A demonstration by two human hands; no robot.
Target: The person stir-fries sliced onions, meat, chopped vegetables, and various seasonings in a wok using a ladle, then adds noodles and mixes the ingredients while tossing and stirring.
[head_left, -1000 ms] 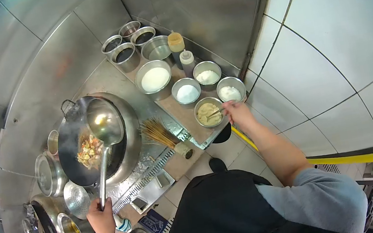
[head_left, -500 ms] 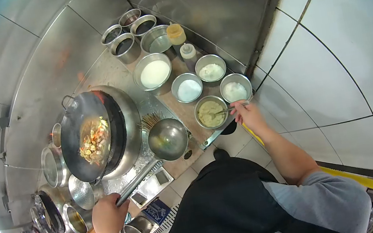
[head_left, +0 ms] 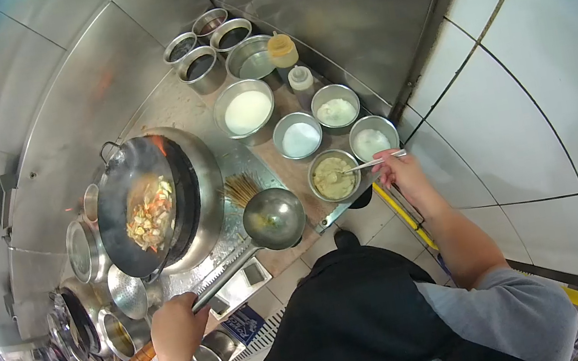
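Note:
My left hand (head_left: 174, 331) is closed around the long handle of a metal ladle (head_left: 276, 217), near its wooden end. The ladle's bowl sits beside the counter edge with a little liquid in it, left of a metal cup of pale yellow paste (head_left: 333, 177). My right hand (head_left: 398, 171) grips a slim metal spoon (head_left: 375, 161) whose far end reaches into that paste. Cut food (head_left: 150, 215) with orange and pale pieces lies in a dark wok (head_left: 124, 246) on the burner to the left.
Metal cups of white powder (head_left: 298, 140) and one of white liquid (head_left: 247, 112) stand nearby. Behind them are squeeze bottles (head_left: 301, 80) and several cups of dark liquid (head_left: 200, 67). A bamboo brush (head_left: 242, 190) lies by the burner. A tiled wall (head_left: 516, 119) rises at right.
The ladle and my left hand have moved slightly right. My right hand's spoon has tilted a little, its end still in the paste. The whole view has shifted slightly.

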